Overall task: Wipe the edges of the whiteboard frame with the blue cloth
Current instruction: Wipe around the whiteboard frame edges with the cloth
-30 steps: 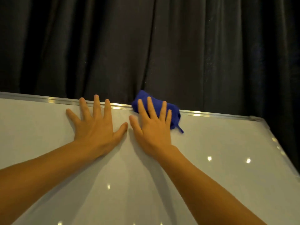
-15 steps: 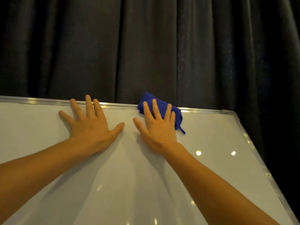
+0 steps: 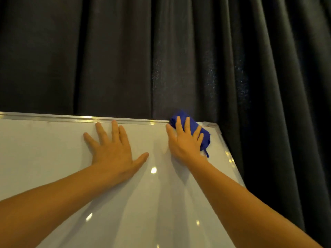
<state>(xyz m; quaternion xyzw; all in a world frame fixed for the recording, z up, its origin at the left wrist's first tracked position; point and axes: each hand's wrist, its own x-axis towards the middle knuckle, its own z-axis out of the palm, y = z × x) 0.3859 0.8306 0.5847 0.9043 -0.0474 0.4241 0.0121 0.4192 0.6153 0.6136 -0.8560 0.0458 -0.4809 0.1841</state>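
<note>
Down at the bottom of the view, two bare forearms reach up across the glossy whiteboard (image 3: 53,158). The left hand (image 3: 114,154) lies flat on the board, fingers spread wide, holding nothing, looks like it's just bracing. A bit further up, the right hand (image 3: 185,142) is pressed palm-down over the blue cloth (image 3: 202,135), fingers splayed on top of it rather than curled round it. The cloth is bunched up against the top frame rail (image 3: 71,117), right beside the top right corner (image 3: 212,125), with a little tail hanging out below the hand. Behind it all is a dark curtain (image 3: 161,51).

So I'd say the top edge pass is basically at its end. The next bit probably calls for turning the corner and dragging the cloth down the right side rail (image 3: 231,160), keeping pressure on so it doesn't slip off the edge.
</note>
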